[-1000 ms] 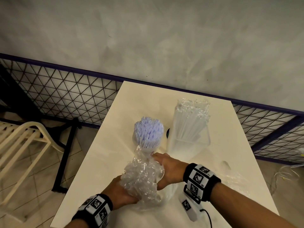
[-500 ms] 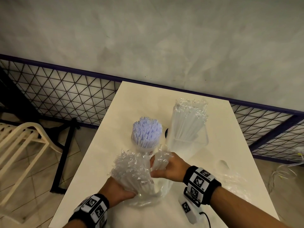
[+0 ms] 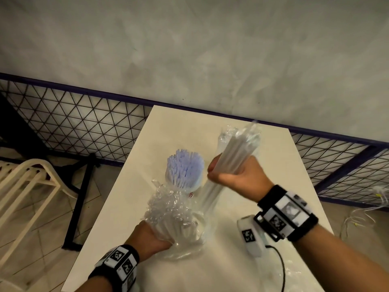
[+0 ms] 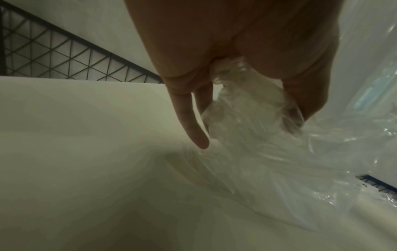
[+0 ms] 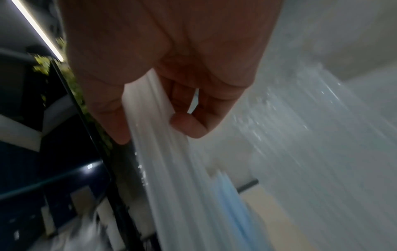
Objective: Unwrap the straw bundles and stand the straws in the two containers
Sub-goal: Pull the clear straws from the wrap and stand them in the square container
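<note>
From the head view, the right hand [image 3: 235, 175] grips white straws [image 3: 233, 157], now lifted up beside the blue straws [image 3: 185, 167]. The left hand [image 3: 147, 239] squeezes the wrapper [image 3: 168, 209]. From the left wrist, fingers [image 4: 193, 122] pinch wrapper [image 4: 247, 110]. From the right wrist, fingers [image 5: 189, 125] clutch straws [image 5: 154, 135].

Both hands fisted: left [image 3: 151, 237] low, right [image 3: 233, 175] raised higher

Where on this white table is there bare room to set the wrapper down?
The white table is bare at its far end, beyond the lilac straws, and along its left edge beside the left hand. The near middle is crowded with crumpled clear plastic wrap.
</note>
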The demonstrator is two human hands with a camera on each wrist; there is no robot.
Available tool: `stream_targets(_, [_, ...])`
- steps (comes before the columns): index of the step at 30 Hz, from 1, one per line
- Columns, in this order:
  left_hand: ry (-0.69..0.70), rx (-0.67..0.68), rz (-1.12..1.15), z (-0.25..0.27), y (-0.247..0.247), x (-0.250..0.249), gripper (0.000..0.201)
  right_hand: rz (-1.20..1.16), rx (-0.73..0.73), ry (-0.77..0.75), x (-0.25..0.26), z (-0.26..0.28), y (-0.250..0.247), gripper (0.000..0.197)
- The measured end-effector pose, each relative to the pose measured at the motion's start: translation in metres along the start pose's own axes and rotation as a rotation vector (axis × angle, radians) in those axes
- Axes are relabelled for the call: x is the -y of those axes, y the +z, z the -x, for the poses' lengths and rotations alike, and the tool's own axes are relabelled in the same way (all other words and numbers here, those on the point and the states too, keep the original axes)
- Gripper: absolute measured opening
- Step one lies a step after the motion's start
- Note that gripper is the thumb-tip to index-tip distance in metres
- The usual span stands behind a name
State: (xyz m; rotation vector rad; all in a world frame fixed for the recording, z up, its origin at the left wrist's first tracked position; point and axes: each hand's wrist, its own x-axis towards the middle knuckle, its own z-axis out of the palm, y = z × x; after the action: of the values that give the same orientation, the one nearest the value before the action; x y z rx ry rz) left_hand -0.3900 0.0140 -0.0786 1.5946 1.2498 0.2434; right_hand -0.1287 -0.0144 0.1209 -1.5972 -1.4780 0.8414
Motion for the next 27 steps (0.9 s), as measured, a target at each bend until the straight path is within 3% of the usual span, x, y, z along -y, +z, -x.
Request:
stream_targets(3, [0.002, 0.0, 0.005, 0.002, 0.0, -0.001, 0.043, -0.072, -0.138, -0.092, 0.027, -0.009, -0.039, 0.017])
stream_targets(7, [-0.015, -0.005, 0.015, 0.001, 0.002, 0.001, 0.042, 0.0, -0.293, -0.176, 0.037, -0.022, -0.08, 0.013])
stream_targets(12, [-0.011, -0.01, -0.004, -0.003, 0.004, 0.006, 0.056, 0.111, -0.344, -0.049, -0.001, -0.038, -0.083, 0.016])
stream_targets(15, [-0.004, -0.008, -0.002, -0.002, 0.004, 0.005, 0.056, 0.211, -0.253, 0.158, -0.034, -0.04, -0.064, 0.042])
stream_targets(19, [0.005, -0.023, 0.033, -0.001, 0.004, 0.006, 0.051, 0.54, -0.165, 0.303, -0.056, -0.042, -0.045, 0.109])
stream_targets(24, [0.015, -0.04, 0.063, 0.001, 0.006, 0.004, 0.044, 0.519, -0.259, 0.131, -0.039, -0.039, -0.057, 0.11])
stream_targets(27, [0.018, -0.027, 0.076, 0.0, 0.007, 0.005, 0.047, 0.359, -0.291, 0.001, -0.035, -0.04, -0.066, 0.127])
